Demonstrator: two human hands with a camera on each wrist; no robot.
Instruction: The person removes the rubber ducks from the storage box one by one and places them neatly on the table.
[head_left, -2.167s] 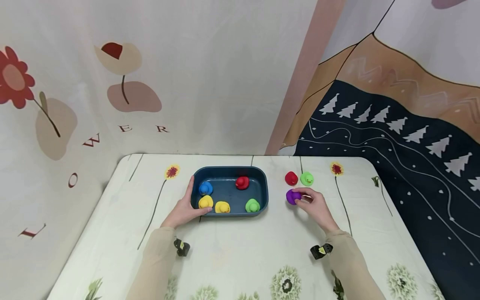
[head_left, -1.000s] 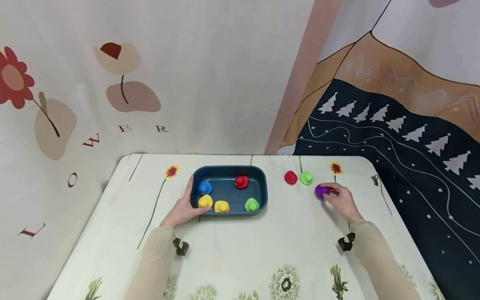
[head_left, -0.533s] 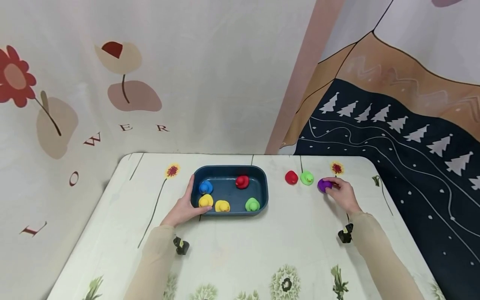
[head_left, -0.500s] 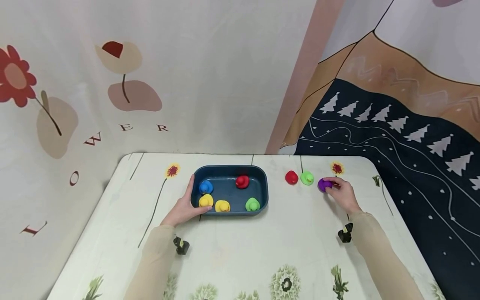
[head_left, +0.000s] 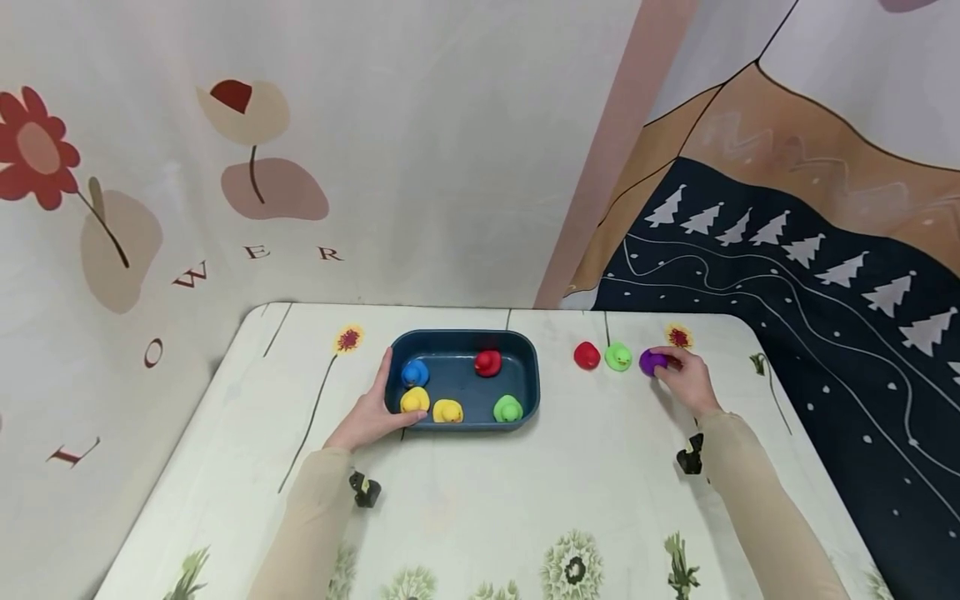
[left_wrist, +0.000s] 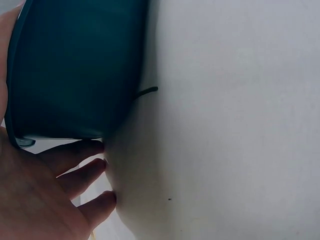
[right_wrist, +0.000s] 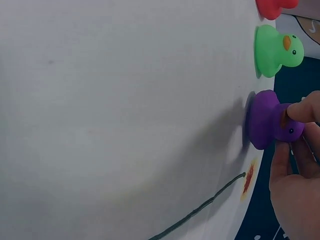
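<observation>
Right hand (head_left: 687,382) pinching purple duck (right_wrist: 262,120) — upright, facing near side; long axis likewise

The head view is brightly and evenly lit by diffuse light, its source out of frame; shadows on the desk (head_left: 480,492) are soft and pale, falling along the inner sides of both sleeves (head_left: 761,508). The left wrist view is dim with a cool grey cast; the tray (left_wrist: 75,75) wall is heavily shaded and the left hand (left_wrist: 40,195) underlit. The right wrist view is subdued: a broad, soft-edged shadow spreads down-left from the purple duck (right_wrist: 262,120), which is acceptably sharp.
</observation>
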